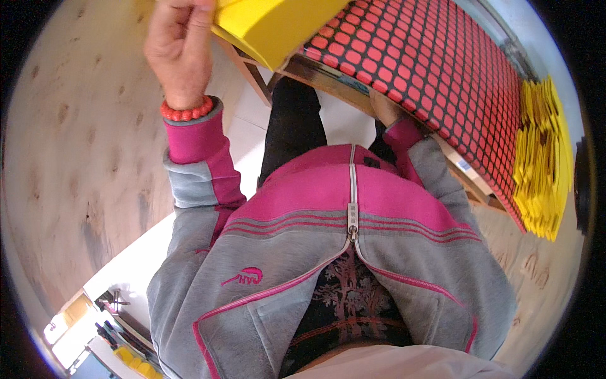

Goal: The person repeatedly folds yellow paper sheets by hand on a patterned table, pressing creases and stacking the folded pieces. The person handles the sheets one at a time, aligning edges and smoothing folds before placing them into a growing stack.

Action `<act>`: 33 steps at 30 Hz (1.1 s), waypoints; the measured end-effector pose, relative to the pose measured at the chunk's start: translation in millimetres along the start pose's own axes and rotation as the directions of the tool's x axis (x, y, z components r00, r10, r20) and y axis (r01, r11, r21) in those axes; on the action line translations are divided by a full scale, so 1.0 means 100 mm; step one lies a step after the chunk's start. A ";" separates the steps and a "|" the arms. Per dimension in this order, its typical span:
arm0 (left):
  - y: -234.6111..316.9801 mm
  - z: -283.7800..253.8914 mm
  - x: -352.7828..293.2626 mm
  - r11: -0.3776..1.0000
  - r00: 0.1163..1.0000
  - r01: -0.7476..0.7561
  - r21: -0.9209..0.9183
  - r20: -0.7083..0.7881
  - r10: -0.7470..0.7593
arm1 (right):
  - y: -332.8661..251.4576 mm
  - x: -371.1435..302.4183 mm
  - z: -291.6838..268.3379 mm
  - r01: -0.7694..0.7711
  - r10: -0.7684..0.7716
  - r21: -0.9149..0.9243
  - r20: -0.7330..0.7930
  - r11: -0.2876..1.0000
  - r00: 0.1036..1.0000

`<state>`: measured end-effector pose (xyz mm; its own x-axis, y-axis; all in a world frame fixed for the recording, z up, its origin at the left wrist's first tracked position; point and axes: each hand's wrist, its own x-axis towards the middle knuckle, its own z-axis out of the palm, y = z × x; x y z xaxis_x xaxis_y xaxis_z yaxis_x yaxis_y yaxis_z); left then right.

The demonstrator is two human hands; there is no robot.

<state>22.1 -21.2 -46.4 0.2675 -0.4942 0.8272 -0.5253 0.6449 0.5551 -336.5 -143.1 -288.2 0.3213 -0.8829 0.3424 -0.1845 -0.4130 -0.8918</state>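
Observation:
At the top left my left hand (180, 44), with a red bead bracelet at the wrist, pinches the left edge of a yellow sheet (278, 25), possibly paper. This sheet slants over the near-left corner of a table cover (410, 50) patterned in red and black, and runs out of view at the top. My right hand (384, 108) reaches in at the table's near edge, below the cover. Its fingers are hidden there, so what it touches cannot be made out.
Several flat yellow pieces (540, 158) lie in a fanned stack at the table's right end. Wooden panels (82, 139) stand on the left. My legs (293, 114) are beneath the table edge, beside a wooden table leg (249, 72). Assorted items (126, 341) show at the lower left.

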 end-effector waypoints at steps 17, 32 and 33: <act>0.33 -0.01 0.08 0.997 0.965 0.045 0.065 0.257 -0.060 | 0.04 0.04 -0.07 0.194 -0.382 -0.819 -0.033 0.540 0.924; 0.37 -0.04 0.13 0.992 0.931 0.090 0.094 0.346 -0.117 | -2.83 0.38 -0.14 0.837 -0.672 -0.104 0.547 0.537 0.499; 0.37 -0.04 0.14 0.995 0.933 0.062 0.083 0.350 -0.087 | -2.99 0.56 -0.10 0.840 -0.699 -0.147 0.491 0.522 0.520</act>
<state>9.9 -2.0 -13.8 0.0121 -0.7212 0.6927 -0.5726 0.5629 0.5960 -272.4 -71.7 0.7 0.7523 -0.0610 0.6560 0.0367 -0.9903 -0.1341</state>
